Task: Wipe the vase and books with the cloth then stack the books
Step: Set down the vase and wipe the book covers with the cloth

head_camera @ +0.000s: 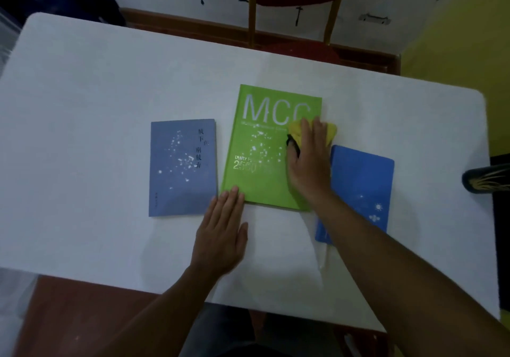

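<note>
Three books lie flat on the white table [110, 94]. In the middle is a green book [262, 163] marked MCC. My right hand [309, 160] presses a yellow cloth [329, 133] onto the green book's right side. A grey-blue book [180, 169] lies to the left. To the right lies a bright blue book [361, 188], partly hidden by my right forearm. My left hand [222, 232] rests flat on the table, fingertips touching the green book's lower left corner. A dark vase [485, 177] with gold markings shows at the right edge, cut off by the frame.
A wooden chair [292, 11] with a red seat stands beyond the table's far edge. A yellow wall is at the far right. The table's near edge runs just under my forearms.
</note>
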Available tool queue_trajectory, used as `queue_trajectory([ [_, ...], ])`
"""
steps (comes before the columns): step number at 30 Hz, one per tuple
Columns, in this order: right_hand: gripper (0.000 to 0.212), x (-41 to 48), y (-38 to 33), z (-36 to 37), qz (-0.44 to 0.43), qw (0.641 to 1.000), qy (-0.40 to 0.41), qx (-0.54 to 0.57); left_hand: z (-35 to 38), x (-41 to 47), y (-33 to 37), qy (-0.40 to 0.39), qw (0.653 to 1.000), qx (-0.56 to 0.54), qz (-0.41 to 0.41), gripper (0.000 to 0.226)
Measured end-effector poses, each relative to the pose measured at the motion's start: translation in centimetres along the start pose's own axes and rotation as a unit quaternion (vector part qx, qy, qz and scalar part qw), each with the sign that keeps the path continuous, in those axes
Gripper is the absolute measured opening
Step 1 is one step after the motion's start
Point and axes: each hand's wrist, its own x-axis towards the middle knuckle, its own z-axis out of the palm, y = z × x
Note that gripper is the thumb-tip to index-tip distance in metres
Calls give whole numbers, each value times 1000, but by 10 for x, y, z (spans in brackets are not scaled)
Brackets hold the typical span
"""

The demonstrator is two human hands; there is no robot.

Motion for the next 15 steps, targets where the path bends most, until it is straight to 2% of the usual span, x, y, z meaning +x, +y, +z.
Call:
queue_trajectory([
  [4,65,73,-21,1,-14,998,-31,-54,0,0,0,11,1000,17,7,62],
  [7,66,85,-45,11,-90,987,-114,-64,-1,1,0,23,1000,12,11,61],
  [9,70,64,-56,22,-186,965,-164,-89,0,1,0,33,999,7,16,59],
  [11,74,25,-54,31,-276,938,-173,-121,0,1,-1,51,999,-5,18,57],
  [15,81,-23,-12,20,-358,901,-170,-173,3,0,-1,80,996,-31,15,51],
])
